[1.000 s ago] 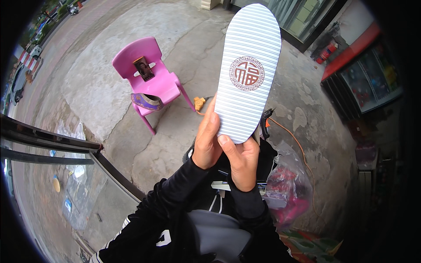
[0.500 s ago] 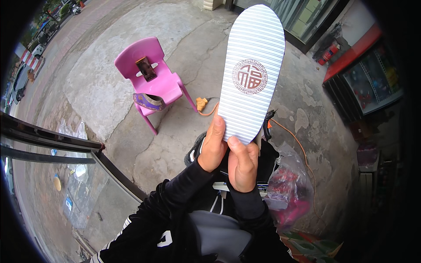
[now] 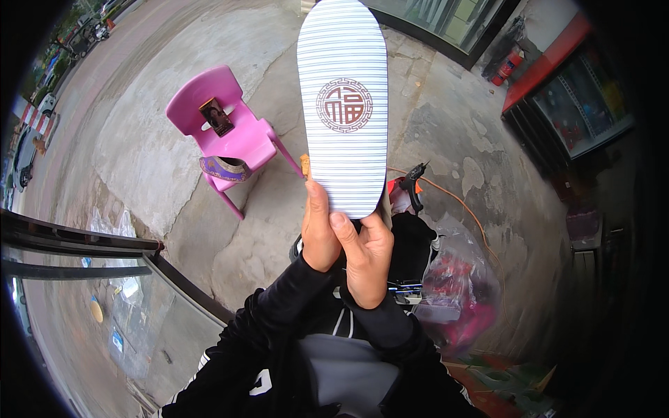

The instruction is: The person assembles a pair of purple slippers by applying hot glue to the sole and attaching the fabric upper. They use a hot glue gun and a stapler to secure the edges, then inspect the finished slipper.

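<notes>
Upright in front of me is a shoe sole (image 3: 343, 160), its face white with thin blue stripes and a round brown emblem. Its lower end is held in both hands. My left hand (image 3: 320, 235) grips the left edge, thumb along the front. My right hand (image 3: 367, 259) pinches the bottom edge, thumb on the striped face; its other fingers are partly hidden behind. A black glue gun (image 3: 414, 188) is just right of the sole. Beyond, on the seat of a pink chair (image 3: 240, 132), lies a purple embroidered shoe upper (image 3: 225, 169).
A dark box (image 3: 216, 116) leans on the chair back. Clear bags with pink contents (image 3: 456, 292) lie to my right, beside an orange cord (image 3: 481, 237). A glass door frame (image 3: 185, 282) stands at left; a red-topped cooler (image 3: 578, 104) and fire extinguisher (image 3: 508, 67) are far right.
Both hands have moved left with the sole, which now stands straighter and covers most of the yellow plug. More of the glue gun shows. Both hands have kept their hold.
</notes>
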{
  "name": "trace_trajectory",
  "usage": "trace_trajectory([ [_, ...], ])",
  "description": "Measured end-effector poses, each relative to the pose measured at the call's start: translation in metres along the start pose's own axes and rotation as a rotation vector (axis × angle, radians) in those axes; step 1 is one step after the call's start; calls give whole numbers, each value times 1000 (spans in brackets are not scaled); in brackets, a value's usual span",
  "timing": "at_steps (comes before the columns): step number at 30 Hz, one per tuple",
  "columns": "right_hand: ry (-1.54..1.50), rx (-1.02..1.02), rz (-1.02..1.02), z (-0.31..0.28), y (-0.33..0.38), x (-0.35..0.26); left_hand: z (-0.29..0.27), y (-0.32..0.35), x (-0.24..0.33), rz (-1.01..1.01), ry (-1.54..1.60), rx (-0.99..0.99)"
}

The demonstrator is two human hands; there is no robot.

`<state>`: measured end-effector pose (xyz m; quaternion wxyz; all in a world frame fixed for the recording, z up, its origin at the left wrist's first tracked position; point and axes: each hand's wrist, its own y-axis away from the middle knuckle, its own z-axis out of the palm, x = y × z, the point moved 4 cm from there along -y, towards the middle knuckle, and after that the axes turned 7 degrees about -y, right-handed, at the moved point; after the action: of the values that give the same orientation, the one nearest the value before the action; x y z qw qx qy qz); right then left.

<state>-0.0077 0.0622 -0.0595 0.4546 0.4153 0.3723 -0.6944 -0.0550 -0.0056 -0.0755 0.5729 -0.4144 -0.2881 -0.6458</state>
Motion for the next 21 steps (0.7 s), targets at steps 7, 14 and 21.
trace_trajectory([
  [7, 565, -15, -336, -15, -18, -38, -11, 0, -11, 162, -5, 21],
  [14, 1184, -392, -545, -48, -36, -94, -54, 17, 50, 386, -603, 224],
  [21, 1325, -856, -681, -47, -44, -119, -10, -27, 121, 468, -1164, -447],
])
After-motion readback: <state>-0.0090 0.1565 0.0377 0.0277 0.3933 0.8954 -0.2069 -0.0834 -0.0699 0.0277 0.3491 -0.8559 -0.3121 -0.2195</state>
